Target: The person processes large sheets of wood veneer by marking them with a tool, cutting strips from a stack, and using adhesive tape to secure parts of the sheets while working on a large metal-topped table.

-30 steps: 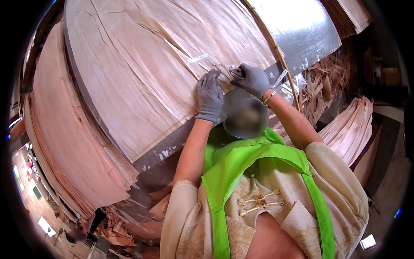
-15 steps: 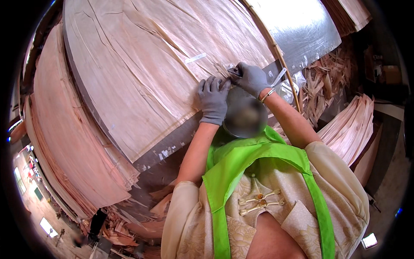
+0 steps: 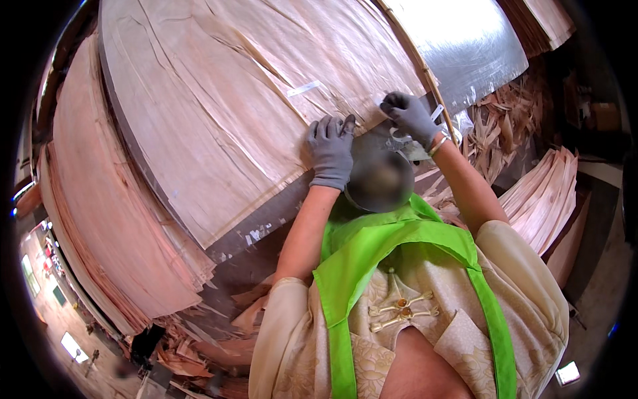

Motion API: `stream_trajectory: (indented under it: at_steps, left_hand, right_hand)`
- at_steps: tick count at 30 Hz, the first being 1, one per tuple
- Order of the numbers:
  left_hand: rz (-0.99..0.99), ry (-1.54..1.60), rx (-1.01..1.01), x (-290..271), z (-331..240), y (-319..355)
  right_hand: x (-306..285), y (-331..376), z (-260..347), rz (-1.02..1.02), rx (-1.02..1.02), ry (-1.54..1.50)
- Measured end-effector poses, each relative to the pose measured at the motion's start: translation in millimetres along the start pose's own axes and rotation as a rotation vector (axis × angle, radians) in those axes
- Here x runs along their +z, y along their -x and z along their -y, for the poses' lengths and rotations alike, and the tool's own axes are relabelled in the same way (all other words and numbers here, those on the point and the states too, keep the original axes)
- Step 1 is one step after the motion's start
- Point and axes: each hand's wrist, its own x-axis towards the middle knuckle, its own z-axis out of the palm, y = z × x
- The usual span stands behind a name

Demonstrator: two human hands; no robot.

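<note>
A large, wrinkled sheet of pale wood veneer [image 3: 219,133] lies on a dark board in front of me. My left hand [image 3: 330,151], in a grey glove, rests on the sheet's near edge with its fingers extended. My right hand [image 3: 411,120], also gloved, is closed just above the sheet's right corner. A small white piece, apparently tape, shows blurred at its fingertips; whether a tool is in the palm is hidden. One white tape strip [image 3: 304,88] lies on the veneer, and another white strip [image 3: 436,112] is beside the right wrist.
A thin wooden stick [image 3: 423,65] runs along the sheet's right side, with a shiny metal plate [image 3: 475,53] beyond it. Veneer stacks [image 3: 109,179] stand at the left and more veneer sheets [image 3: 546,196] at the right. Torn veneer scraps [image 3: 502,120] lie at the right.
My right hand has moved right, away from my left hand, and a white piece now shows at its fingertips. The dark tool seen in it earlier no longer shows. My left hand stays put.
</note>
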Motion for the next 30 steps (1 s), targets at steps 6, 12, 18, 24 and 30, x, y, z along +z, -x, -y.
stream_trajectory:
  at_steps: [6,12,18,24,30]
  left_hand:
    - [-0.149,-0.053,0.089,-11,-4,-4]
    - [-0.103,-0.061,0.138,-14,-6,-7]
    - [-0.132,0.182,-0.136,-4,-6,1]
    - [-0.190,0.145,-0.066,-7,-9,-3]
    - [-0.144,0.060,0.029,-15,-9,-4]
  right_hand:
    - [-21,5,7,0.079,-0.032,0.035]
    - [-5,-21,22,0.374,-0.144,0.260]
    - [22,-47,45,0.511,-0.129,0.514]
    - [16,-52,42,0.467,-0.032,0.398]
    - [-2,-41,41,0.403,-0.002,0.245]
